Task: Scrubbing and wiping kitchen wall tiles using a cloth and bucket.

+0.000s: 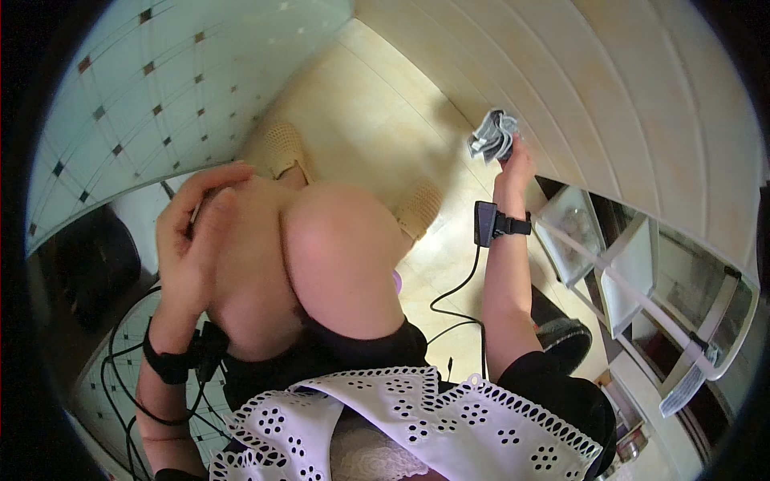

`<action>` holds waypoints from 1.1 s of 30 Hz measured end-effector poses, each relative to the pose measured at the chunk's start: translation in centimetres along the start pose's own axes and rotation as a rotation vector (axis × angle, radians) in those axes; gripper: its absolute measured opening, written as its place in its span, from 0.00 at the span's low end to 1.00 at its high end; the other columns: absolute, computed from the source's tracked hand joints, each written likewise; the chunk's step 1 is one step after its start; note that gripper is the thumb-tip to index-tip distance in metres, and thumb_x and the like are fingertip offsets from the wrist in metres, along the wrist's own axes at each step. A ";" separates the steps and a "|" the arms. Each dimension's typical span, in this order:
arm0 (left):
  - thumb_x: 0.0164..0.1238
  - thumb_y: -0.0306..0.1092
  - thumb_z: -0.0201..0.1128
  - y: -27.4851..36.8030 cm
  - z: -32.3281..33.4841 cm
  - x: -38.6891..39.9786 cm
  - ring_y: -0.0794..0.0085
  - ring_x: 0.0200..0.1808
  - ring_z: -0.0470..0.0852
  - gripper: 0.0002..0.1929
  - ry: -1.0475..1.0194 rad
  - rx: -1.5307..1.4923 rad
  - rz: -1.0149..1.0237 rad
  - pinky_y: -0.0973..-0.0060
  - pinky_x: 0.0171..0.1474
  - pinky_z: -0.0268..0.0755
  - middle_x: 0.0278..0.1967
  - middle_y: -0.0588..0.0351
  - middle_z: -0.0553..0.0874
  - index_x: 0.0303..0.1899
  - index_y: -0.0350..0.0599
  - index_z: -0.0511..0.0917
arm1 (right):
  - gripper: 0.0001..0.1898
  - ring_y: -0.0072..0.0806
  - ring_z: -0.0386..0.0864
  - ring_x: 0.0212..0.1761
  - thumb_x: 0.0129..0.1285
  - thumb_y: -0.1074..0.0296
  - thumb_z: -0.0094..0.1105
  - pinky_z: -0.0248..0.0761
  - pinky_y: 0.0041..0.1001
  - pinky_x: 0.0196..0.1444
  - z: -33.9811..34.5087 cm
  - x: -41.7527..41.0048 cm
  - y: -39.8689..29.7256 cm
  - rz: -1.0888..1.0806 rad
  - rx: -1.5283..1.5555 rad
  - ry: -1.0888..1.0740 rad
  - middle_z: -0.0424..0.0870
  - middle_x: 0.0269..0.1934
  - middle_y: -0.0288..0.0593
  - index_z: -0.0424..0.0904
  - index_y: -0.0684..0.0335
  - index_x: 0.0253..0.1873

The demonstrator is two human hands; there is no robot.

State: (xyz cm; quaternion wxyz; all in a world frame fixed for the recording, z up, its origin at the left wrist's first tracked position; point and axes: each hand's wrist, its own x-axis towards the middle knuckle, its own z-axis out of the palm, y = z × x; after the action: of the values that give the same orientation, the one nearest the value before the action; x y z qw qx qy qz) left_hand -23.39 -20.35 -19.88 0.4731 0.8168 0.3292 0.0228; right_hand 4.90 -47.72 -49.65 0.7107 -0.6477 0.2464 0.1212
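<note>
My right hand (518,161) is stretched forward beside the pale wall panel and grips a bunched grey-and-white cloth (494,137). The cloth is crumpled, with pale edges, and hangs above the tiled floor. My left hand (198,231) lies on my bent left knee (252,240), thumb and fingers apart, with nothing seen in it. A black strap with a small device sits on each wrist; the right device (485,223) has a cable running down from it.
A white-framed rack (607,264) with white trays stands at right, a grey cloth (686,388) at its lower end. Patterned tiles (150,108) cover the left surface. Loose black cables (114,337) loop beside my left arm. Woven beige shoes (418,207) are on the floor.
</note>
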 end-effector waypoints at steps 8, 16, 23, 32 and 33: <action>0.66 0.29 0.52 0.7 0.4 0.3 0.73 0.51 0.77 0.13 -0.012 -0.042 -0.016 0.76 0.58 0.64 0.46 0.53 0.83 0.48 0.35 0.78 | 0.05 0.29 0.80 0.24 0.56 0.71 0.64 0.76 0.29 0.25 0.4 5.1 3.6 0.003 -0.097 0.003 0.82 0.29 0.42 0.79 0.66 0.33; 0.65 0.29 0.52 -0.3 0.3 0.2 0.73 0.51 0.77 0.13 0.010 -0.010 -0.011 0.76 0.58 0.64 0.46 0.52 0.83 0.48 0.35 0.78 | 0.08 0.27 0.80 0.28 0.59 0.66 0.61 0.74 0.26 0.28 0.9 1.3 3.1 -0.073 -0.018 -0.047 0.82 0.30 0.42 0.80 0.66 0.35; 0.66 0.30 0.52 -0.1 0.3 0.3 0.73 0.51 0.77 0.13 -0.020 -0.107 -0.014 0.77 0.58 0.63 0.46 0.52 0.83 0.49 0.35 0.77 | 0.09 0.28 0.79 0.25 0.56 0.66 0.64 0.74 0.27 0.25 -1.4 3.8 4.1 -0.106 -0.146 0.128 0.81 0.28 0.40 0.80 0.67 0.33; 0.67 0.30 0.52 -0.2 0.8 0.5 0.75 0.51 0.77 0.13 -0.015 -0.092 -0.031 0.78 0.57 0.63 0.47 0.53 0.82 0.49 0.36 0.77 | 0.10 0.27 0.80 0.26 0.54 0.69 0.64 0.72 0.28 0.26 -4.4 3.5 3.6 -0.142 -0.429 0.356 0.83 0.25 0.43 0.81 0.73 0.29; 0.67 0.30 0.52 -0.1 0.9 0.8 0.75 0.51 0.77 0.13 -0.027 -0.097 -0.026 0.78 0.57 0.63 0.47 0.53 0.82 0.49 0.36 0.77 | 0.10 0.24 0.79 0.26 0.55 0.70 0.64 0.71 0.27 0.25 -5.7 3.1 3.4 -0.298 -0.224 0.352 0.83 0.23 0.42 0.81 0.73 0.28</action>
State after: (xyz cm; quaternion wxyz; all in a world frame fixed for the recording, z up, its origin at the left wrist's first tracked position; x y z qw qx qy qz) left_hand -22.50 -20.59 -20.70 0.5167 0.7889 0.3320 0.0217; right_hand 4.78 -53.29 -54.36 0.5906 -0.7627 0.2532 -0.0731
